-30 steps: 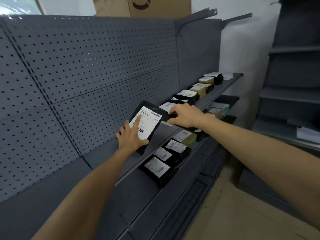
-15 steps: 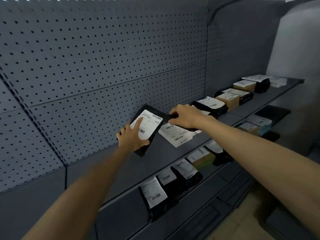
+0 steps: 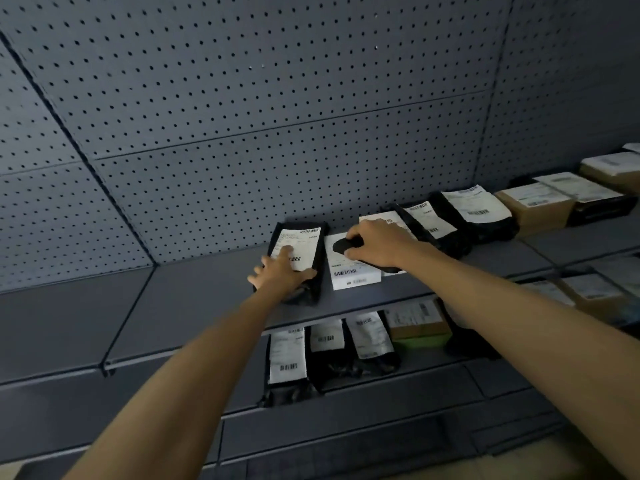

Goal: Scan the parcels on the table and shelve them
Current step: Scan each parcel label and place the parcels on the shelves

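A black parcel [image 3: 318, 252] with a white barcode label lies flat on the grey upper shelf [image 3: 194, 306], close to the pegboard back. My left hand [image 3: 282, 273] rests on its near end, fingers spread over the label. Just to its right lies a white parcel [image 3: 351, 277]. My right hand [image 3: 379, 245] hovers over that one and grips a black handheld scanner [image 3: 341, 248], whose rear end is hidden under my palm.
More black bagged parcels [image 3: 476, 211] and cardboard boxes [image 3: 535, 206] line the upper shelf to the right. The lower shelf holds several labelled parcels [image 3: 287, 355] and a flat box [image 3: 415, 320]. A perforated pegboard wall [image 3: 242, 133] rises behind. Bare shelf extends to the left.
The black parcel went from tilted in my left hand to lying flat on the shelf, beside the white parcel. My view has swung down and left. My right hand kept the scanner.
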Motion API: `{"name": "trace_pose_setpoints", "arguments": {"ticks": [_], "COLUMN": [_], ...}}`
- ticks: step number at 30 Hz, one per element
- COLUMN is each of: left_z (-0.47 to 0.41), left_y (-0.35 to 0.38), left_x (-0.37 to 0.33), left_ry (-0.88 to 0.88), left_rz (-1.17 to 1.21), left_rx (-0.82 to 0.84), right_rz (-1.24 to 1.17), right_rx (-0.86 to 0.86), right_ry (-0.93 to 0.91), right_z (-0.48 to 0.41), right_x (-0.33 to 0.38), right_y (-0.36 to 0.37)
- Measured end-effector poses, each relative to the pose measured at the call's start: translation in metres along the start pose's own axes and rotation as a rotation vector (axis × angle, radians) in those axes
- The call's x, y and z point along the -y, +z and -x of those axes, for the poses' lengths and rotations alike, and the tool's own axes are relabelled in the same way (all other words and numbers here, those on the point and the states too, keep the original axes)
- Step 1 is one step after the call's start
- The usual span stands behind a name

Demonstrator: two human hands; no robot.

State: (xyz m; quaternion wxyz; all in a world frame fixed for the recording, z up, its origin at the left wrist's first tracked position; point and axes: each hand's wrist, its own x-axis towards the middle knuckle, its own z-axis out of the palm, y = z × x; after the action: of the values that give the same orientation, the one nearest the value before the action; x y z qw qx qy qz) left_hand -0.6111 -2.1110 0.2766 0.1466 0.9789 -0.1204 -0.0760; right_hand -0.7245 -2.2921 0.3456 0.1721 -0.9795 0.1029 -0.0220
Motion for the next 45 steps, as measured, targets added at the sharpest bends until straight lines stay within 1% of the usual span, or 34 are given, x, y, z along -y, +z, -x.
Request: {"name": "trace_pose_setpoints", "arguments": {"ticks": [3,5,6,8,11,14,17,19,23,27,33,38,41,45], "left_z": [0.009,0.018,0.025,0.041,0.068,0.102,0.152,0.190,0.262,0.324,0.401,0.455,0.469,0.461], "left_y": [0.005,0.003,0.000,-0.009,-0.028,-0.051,-0.069,-0.079,-0.102,-0.125,-0.165,-0.199,-0.215,-0.219], "left_x": [-0.012,-0.007,0.000,0.023,0.074,0.137,0.205,0.251,0.341,0.429,0.561,0.668,0.722,0.785], "left_ry": [0.019,0.048,0.054,0.053,0.028,-0.084,-0.214,-0.306,-0.482,-0.594,-0.703,-0.813,-0.863,-0.884], "left_rz": [0.091,0.125,0.097,-0.041,-0.216,-0.271,-0.243,-0.227,-0.274,-0.314,-0.330,-0.302,-0.285,-0.259], "left_rx": [0.026,0.010,-0.020,-0.097,-0.206,-0.285,-0.351,-0.365,-0.411,-0.420,-0.422,-0.449,-0.450,-0.448], "right_rz": [0.022,0.020,0.016,0.006,-0.035,-0.063,-0.075,-0.084,-0.069,-0.071,-0.031,-0.086,-0.066,-0.018], "right_rx": [0.021,0.015,0.007,-0.014,-0.016,0.015,0.103,0.159,0.228,0.252,0.221,0.213,0.234,0.281], "right_ry": [-0.036,-0.079,-0.106,-0.164,-0.257,-0.388,-0.532,-0.625,-0.801,-0.951,-1.095,-1.213,-1.282,-1.294], "right_z": [0.003,0.002,0.000,-0.004,-0.008,-0.006,0.006,0.021,0.055,0.086,0.117,0.148,0.162,0.153], "right_x": [-0.015,-0.014,-0.009,0.009,0.056,0.117,0.188,0.238,0.342,0.447,0.606,0.732,0.790,0.853], "right_y": [-0.004,-0.007,-0.009,-0.009,-0.001,0.018,0.047,0.068,0.109,0.144,0.182,0.213,0.243,0.294]}}
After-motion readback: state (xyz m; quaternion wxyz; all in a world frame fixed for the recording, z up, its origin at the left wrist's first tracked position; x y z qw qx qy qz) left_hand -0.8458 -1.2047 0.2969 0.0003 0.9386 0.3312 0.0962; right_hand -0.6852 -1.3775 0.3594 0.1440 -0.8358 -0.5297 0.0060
